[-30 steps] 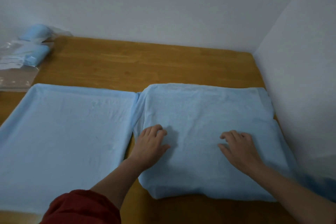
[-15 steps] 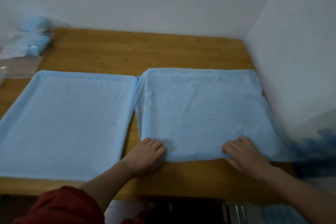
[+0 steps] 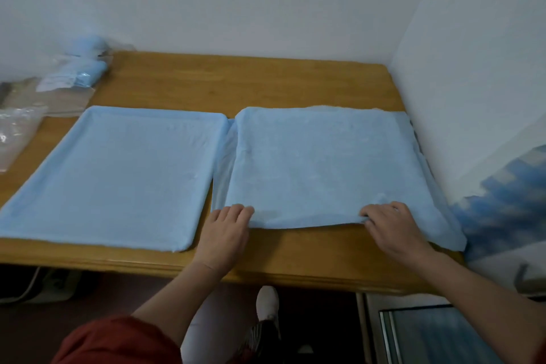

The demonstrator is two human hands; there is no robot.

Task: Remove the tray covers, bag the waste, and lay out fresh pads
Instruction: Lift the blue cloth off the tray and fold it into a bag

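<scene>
— Where do we find the right pad [image 3: 319, 162]?
— We record it flat on the table [image 3: 295, 257], against the side wall, just beside the left pad [image 3: 118, 171].
— And the hands?
— We note the left hand [image 3: 226, 230] and right hand [image 3: 390, 226] each curl fingers round its near edge, gripping it.
</scene>
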